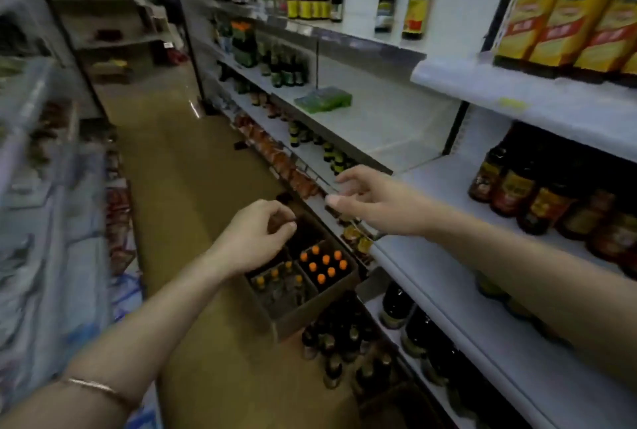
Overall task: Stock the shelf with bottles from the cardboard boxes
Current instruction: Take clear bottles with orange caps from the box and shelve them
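Overhead and to the right, the white shelf (458, 256) is running along the aisle in several tiers, its middle board lying mostly bare, with dark jars (537, 201) standing at its far right. On the floor (193, 187) just beside the shelf's foot, a cardboard box (310, 311) is sitting open, divided into compartments and holding bottles with orange caps (324, 265) (the dimmer compartment beside them is too blurred to read). More dark bottles (348, 342) are standing on the floor, touching the box's near side. Above the box, the left hand (255, 239) is hovering with fingers curled loosely and holding nothing. The right hand (375, 201) is reaching out over the shelf edge, fingers spread and relaxed, holding nothing. A thin bracelet (100, 387) is circling the left forearm.
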`<move>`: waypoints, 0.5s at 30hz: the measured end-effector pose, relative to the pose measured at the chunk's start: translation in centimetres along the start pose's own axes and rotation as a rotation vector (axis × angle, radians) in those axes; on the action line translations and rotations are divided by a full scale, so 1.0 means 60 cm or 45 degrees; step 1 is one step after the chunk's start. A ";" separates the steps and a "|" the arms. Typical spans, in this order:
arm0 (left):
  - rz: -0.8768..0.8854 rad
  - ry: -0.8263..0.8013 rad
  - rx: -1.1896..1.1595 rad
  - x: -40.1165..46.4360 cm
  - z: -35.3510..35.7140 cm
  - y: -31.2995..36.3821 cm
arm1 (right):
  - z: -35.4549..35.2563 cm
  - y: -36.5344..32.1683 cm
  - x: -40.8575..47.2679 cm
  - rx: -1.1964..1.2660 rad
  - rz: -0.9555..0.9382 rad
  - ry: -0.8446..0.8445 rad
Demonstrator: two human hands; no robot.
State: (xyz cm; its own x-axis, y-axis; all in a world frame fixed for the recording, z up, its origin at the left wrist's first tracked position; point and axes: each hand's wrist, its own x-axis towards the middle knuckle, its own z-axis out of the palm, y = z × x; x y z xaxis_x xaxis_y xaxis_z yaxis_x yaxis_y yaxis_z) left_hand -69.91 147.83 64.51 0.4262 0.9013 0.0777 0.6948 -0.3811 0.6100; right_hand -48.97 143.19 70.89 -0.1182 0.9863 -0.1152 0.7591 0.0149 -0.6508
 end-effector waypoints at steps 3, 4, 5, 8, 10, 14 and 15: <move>-0.035 0.006 -0.010 0.026 0.005 -0.066 | 0.036 -0.001 0.082 -0.012 -0.001 -0.101; -0.048 -0.006 -0.013 0.040 0.008 -0.087 | 0.046 0.003 0.112 -0.015 -0.001 -0.136; -0.063 -0.018 -0.019 0.058 0.010 -0.109 | 0.056 0.009 0.144 -0.019 0.000 -0.170; -0.103 -0.045 -0.029 0.126 0.015 -0.171 | 0.078 0.035 0.251 -0.012 -0.010 -0.231; -0.177 -0.099 -0.008 0.177 0.018 -0.210 | 0.088 0.052 0.324 0.025 0.013 -0.274; -0.237 -0.268 0.064 0.275 0.030 -0.287 | 0.106 0.094 0.445 0.100 0.085 -0.344; -0.262 -0.286 0.062 0.297 0.035 -0.305 | 0.110 0.105 0.467 0.131 0.126 -0.351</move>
State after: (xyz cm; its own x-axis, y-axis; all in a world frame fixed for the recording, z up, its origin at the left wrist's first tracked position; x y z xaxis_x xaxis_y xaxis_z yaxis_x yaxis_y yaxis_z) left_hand -73.82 170.40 53.11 0.3874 0.8944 -0.2233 0.8043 -0.2096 0.5560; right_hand -51.74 169.84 58.60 -0.2264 0.9002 -0.3719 0.7084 -0.1098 -0.6972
